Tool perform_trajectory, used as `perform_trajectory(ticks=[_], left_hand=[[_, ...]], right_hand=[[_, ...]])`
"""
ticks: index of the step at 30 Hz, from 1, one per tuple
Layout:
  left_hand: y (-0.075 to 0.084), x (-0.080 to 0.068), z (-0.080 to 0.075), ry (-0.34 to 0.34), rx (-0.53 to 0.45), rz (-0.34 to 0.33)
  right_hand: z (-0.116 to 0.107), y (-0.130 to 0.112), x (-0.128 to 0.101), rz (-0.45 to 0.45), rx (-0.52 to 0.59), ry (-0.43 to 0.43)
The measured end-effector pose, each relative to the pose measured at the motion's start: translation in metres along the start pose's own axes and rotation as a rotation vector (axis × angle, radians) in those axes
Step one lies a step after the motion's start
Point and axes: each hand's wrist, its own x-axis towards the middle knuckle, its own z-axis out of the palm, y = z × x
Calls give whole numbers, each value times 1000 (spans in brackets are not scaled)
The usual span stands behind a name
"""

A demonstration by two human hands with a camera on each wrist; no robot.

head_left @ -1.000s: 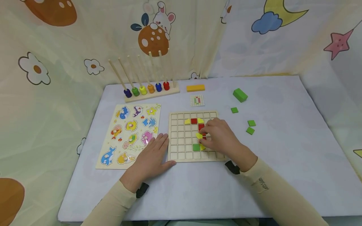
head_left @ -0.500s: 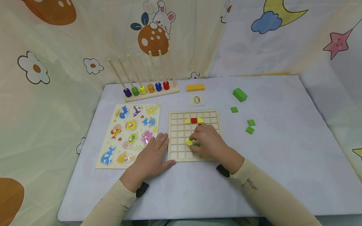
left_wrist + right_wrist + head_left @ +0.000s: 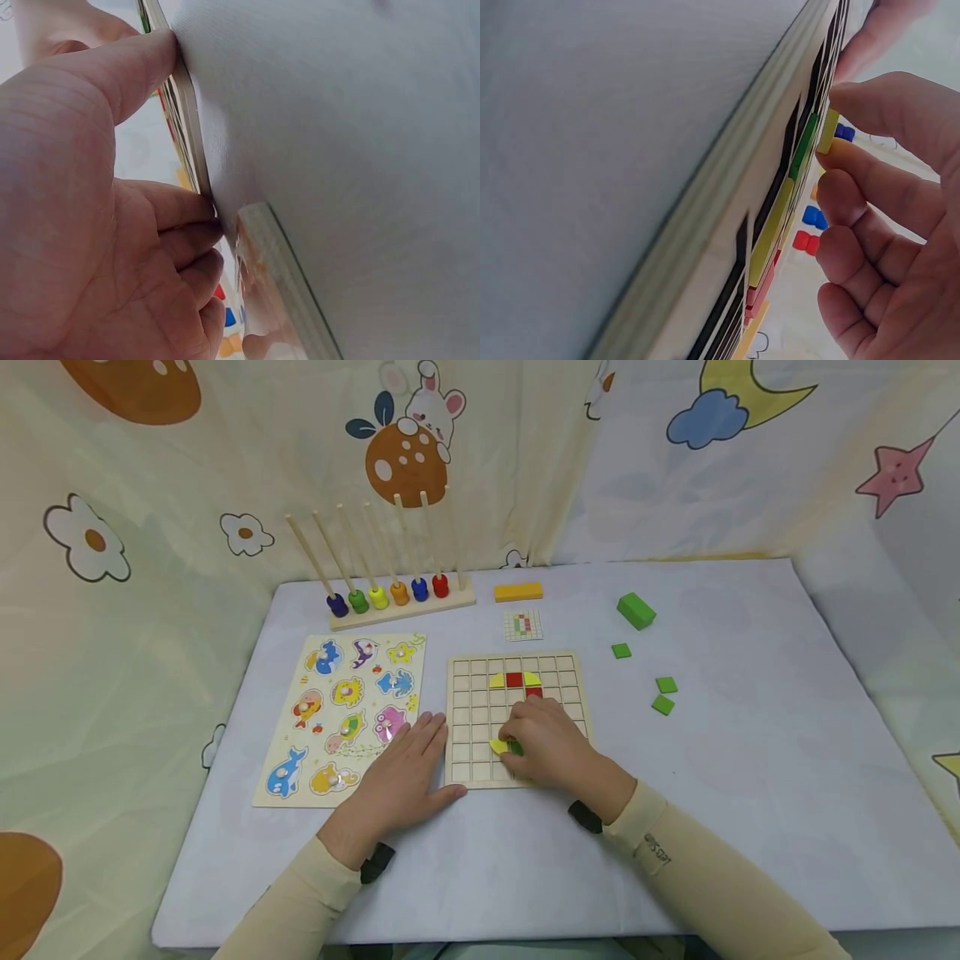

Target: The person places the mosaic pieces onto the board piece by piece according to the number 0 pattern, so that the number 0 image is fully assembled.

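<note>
Yellow shows between the fingertips of the right hand (image 3: 551, 747) in the head view: it pinches a small yellow tile (image 3: 498, 746) over the lower rows of the wooden grid board (image 3: 461, 727), and a green tile (image 3: 516, 748) lies in the board just beside that pinch, half under the fingers. Beyond the grip, at the board's far rows, sit a red tile (image 3: 514, 679) flanked by two yellow pieces. The left hand (image 3: 397, 781) lies flat on the table (image 3: 750, 777) with fingers spread, its fingertips at the board's left edge and on the near corner of the animal puzzle (image 3: 341, 718). Well beyond the right hand are a bead rack (image 3: 390, 597), a yellow block (image 3: 518, 592), a pattern card (image 3: 522, 626) and loose green pieces (image 3: 663, 695).

In the left wrist view, the left hand's (image 3: 97, 225) thumb and fingertips press against the thin edge of the grid board (image 3: 184, 112).

In the right wrist view, the right hand (image 3: 885, 225) holds the yellow tile (image 3: 827, 131) between thumb and forefinger, right at the board's face (image 3: 727, 225), with the green tile (image 3: 804, 146) seated next to it.
</note>
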Motion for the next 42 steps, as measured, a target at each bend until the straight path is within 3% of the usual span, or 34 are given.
perform_trajectory(ticks=[9,26,36,42], left_hand=[[1,0,-2,2,5,0],[2,-1,-1,8,-8,-4],[1,-1,-2,5,-2,-1],[0,0,0,-2,10,1]], right_hand=[[3,0,0,13,-33,-5],[6,6,-2,32,2,3],[1,10,-3,33,11,15],[-13,22,-7,80,27,37]])
